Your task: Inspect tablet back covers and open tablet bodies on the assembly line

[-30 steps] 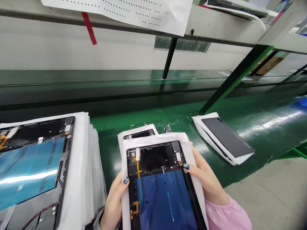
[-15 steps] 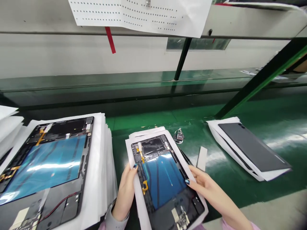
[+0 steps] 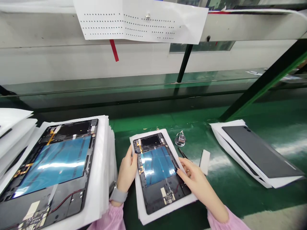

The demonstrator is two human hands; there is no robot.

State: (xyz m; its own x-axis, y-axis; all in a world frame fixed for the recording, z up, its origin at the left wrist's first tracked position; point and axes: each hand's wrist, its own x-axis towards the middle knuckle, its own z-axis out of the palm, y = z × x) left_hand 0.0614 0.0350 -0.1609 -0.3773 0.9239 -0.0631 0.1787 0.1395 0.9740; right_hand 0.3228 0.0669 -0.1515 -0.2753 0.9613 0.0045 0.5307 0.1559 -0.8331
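An opened tablet housing (image 3: 158, 166) with a blue film and exposed circuit parts lies on white foam sheets (image 3: 146, 218) in the middle of the green table. My left hand (image 3: 127, 169) grips its left edge, thumb on top, fingers partly hidden beneath the sheet. On the right edge, my right hand (image 3: 194, 179) pinches the housing and sheet between thumb and fingers. To the left, a similar housing (image 3: 64, 159) rests on a tall stack of white sheets (image 3: 103, 172).
A small coiled part (image 3: 180, 139), a dark thin tool (image 3: 182, 152) and a white block (image 3: 204, 162) lie right of centre. Farther right is a dark panel (image 3: 261, 150) on white sheets. A green post (image 3: 266, 80) slants behind; printed paper (image 3: 144, 28) hangs above.
The held housing and its sheets have moved away from me and lie flatter, with the lower edge now in view. Both hands have kept their grip. The camera view has shifted slightly.
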